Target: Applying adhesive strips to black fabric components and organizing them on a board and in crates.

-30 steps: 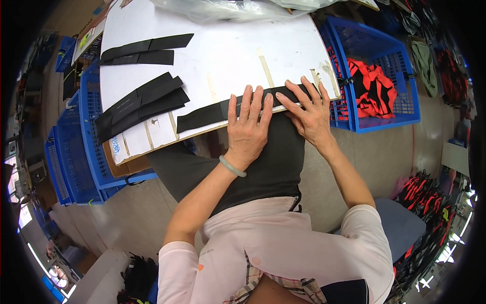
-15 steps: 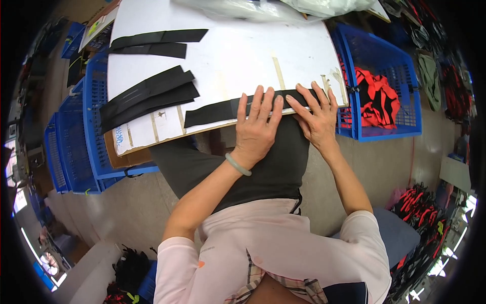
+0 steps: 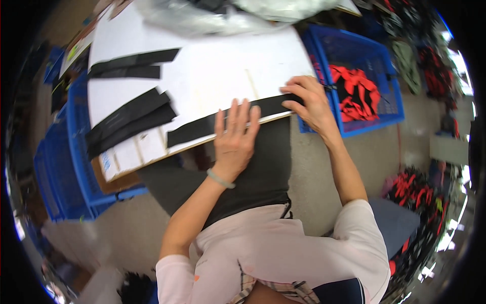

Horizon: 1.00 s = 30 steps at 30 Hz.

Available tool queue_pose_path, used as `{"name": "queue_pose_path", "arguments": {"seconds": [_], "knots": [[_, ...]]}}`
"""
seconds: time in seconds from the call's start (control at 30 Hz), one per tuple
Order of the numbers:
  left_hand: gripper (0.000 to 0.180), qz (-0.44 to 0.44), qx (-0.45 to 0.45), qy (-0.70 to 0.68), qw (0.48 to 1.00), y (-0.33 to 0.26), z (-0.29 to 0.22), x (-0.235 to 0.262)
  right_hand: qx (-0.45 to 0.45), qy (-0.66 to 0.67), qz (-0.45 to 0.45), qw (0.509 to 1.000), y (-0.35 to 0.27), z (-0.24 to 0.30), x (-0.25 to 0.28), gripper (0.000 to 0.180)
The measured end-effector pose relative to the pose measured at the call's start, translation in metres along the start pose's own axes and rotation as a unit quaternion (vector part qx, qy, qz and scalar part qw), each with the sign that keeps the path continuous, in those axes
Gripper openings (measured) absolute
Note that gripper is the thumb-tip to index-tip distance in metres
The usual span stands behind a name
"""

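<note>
A long black strip (image 3: 197,129) lies along the near edge of a white board (image 3: 212,71). My left hand (image 3: 234,137) presses flat on the middle of the strip, fingers spread, a pale bracelet on the wrist. My right hand (image 3: 310,104) rests on the strip's right end at the board's corner, its fingers curled over the strip. A dark cloth (image 3: 258,172) hangs from under the board over my lap.
Two piles of black strips (image 3: 129,119) (image 3: 131,65) lie on the board's left part. A blue crate (image 3: 374,76) with red pieces stands to the right, more blue crates (image 3: 71,167) to the left. Clear plastic bags (image 3: 202,15) sit at the board's far edge.
My hands have moved apart along the strip: the right hand slid to the strip's right end, the left stays pressed on its middle. The view has shifted.
</note>
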<state>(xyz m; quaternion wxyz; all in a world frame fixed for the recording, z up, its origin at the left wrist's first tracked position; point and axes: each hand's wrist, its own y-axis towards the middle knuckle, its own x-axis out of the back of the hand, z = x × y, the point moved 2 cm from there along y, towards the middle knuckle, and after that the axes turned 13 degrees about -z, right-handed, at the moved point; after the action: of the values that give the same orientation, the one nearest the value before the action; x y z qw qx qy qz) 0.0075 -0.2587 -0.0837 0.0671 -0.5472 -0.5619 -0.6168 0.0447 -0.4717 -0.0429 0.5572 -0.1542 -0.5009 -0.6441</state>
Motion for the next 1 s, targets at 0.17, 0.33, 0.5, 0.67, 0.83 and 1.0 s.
{"name": "queue_pose_path", "arguments": {"seconds": [0.17, 0.33, 0.5, 0.67, 0.83, 1.0], "knots": [[0.057, 0.01, -0.004, -0.005, 1.0, 0.0, -0.004, 0.001, -0.072, 0.004, 0.048, 0.996, 0.016, -0.035, 0.015, 0.029], [0.057, -0.001, -0.007, -0.009, 1.0, 0.003, -0.005, 0.0, -0.114, 0.063, 0.099, 0.987, 0.019, -0.045, 0.016, 0.029], [0.056, 0.01, -0.005, 0.009, 1.0, 0.002, -0.001, 0.002, -0.108, 0.077, 0.089, 0.987, 0.021, -0.043, 0.008, 0.026], [0.042, 0.006, -0.018, 0.005, 1.0, 0.0, -0.002, -0.004, -0.112, 0.09, 0.089, 0.986, 0.017, -0.049, 0.016, 0.024], [0.039, -0.035, -0.019, 0.004, 0.999, 0.001, -0.003, 0.001, 0.016, 0.107, 0.002, 0.994, 0.032, 0.025, -0.006, 0.011], [0.05, 0.019, 0.148, -0.108, 0.983, -0.01, 0.005, -0.025, 0.222, 0.086, 0.102, 0.966, 0.031, 0.149, -0.092, 0.04]]}}
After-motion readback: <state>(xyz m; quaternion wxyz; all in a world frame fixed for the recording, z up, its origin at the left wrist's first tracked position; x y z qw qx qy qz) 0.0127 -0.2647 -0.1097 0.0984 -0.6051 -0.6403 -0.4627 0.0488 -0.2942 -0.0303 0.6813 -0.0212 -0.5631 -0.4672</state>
